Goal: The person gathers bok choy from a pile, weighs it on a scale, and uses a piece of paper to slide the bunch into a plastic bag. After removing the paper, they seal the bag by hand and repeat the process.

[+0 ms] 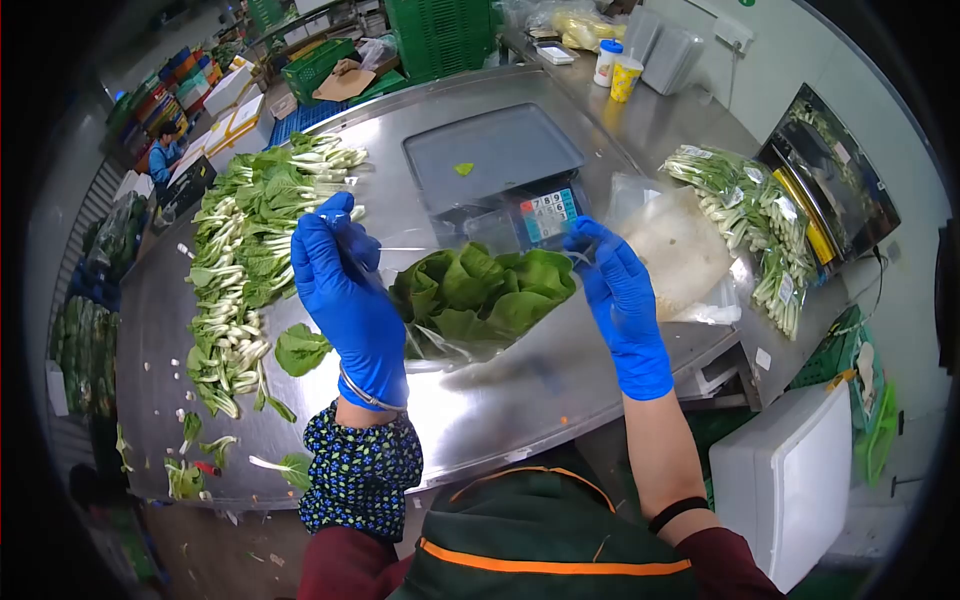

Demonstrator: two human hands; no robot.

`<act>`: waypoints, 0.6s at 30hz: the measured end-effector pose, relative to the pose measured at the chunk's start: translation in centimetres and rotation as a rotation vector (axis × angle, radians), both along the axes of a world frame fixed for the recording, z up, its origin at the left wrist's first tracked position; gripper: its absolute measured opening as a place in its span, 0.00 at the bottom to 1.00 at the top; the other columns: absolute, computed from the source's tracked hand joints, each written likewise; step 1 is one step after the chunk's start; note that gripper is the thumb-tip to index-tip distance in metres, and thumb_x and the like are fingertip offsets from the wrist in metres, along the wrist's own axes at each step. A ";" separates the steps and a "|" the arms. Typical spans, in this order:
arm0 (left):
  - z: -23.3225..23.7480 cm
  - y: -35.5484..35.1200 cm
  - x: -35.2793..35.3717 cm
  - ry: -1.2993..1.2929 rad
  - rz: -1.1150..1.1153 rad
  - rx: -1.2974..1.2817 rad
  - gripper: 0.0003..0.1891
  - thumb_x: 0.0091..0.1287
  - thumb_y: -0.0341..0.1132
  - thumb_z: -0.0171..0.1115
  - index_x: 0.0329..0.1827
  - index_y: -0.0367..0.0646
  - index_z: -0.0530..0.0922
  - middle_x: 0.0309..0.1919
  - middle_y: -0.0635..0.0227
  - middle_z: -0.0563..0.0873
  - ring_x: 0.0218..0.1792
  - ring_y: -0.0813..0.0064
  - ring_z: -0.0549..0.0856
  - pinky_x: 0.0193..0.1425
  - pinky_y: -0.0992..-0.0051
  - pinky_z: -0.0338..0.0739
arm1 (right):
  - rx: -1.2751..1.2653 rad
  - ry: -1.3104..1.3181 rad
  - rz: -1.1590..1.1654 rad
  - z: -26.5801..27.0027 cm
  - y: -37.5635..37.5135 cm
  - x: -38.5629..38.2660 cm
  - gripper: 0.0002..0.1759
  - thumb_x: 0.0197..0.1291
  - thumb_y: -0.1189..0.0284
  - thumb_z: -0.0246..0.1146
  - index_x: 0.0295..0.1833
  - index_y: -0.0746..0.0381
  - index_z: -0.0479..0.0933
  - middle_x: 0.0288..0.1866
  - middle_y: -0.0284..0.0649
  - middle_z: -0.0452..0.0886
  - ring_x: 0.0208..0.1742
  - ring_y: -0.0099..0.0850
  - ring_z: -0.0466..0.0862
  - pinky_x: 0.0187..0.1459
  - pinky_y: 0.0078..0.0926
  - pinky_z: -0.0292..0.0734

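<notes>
Bag (480, 300) between left hand (345, 295), right hand (622, 300)

Scale keypad (549, 215) partly behind the clear bag (470, 300), its key labels illegibly small.

This is a vegetable packing room. A steel table (500, 400) carries loose bok choy (245, 250) at 9 o'clock, a scale (495, 160) at 12 and packed bunches (750, 215) at 2. Green crates (440, 35) stand beyond at 12. The left hand (345, 300) and right hand (625, 300), both blue-gloved, hold a bag (480, 295) of greens.
</notes>
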State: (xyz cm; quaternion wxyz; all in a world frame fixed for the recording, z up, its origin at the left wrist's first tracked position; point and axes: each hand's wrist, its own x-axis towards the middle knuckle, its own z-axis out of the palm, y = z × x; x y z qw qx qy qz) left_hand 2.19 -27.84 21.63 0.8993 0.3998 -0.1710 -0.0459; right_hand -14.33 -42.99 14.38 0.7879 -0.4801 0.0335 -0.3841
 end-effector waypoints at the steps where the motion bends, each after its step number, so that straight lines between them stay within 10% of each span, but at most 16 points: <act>1: 0.2 -0.1 -0.3 0.001 0.002 -0.001 0.18 0.68 0.43 0.47 0.46 0.34 0.73 0.23 0.78 0.68 0.24 0.86 0.62 0.28 0.82 0.58 | -0.024 0.009 -0.062 0.3 0.3 0.0 0.19 0.63 0.69 0.51 0.56 0.68 0.68 0.50 0.41 0.74 0.51 0.28 0.73 0.55 0.24 0.64; 12: -1.9 -3.7 1.7 -0.333 0.112 0.207 0.13 0.69 0.38 0.48 0.35 0.38 0.75 0.29 0.71 0.79 0.28 0.81 0.72 0.37 0.80 0.68 | -0.058 0.110 -0.691 2.9 -2.0 -0.4 0.09 0.62 0.72 0.53 0.41 0.66 0.74 0.33 0.36 0.77 0.31 0.22 0.75 0.38 0.19 0.70; 18: -6.9 -2.3 -1.9 -0.196 -0.023 0.340 0.10 0.68 0.37 0.49 0.39 0.39 0.75 0.31 0.70 0.79 0.23 0.87 0.72 0.26 0.87 0.67 | -0.247 0.487 -0.911 1.4 -1.0 -4.6 0.10 0.62 0.69 0.53 0.41 0.66 0.70 0.40 0.41 0.75 0.25 0.22 0.74 0.30 0.16 0.71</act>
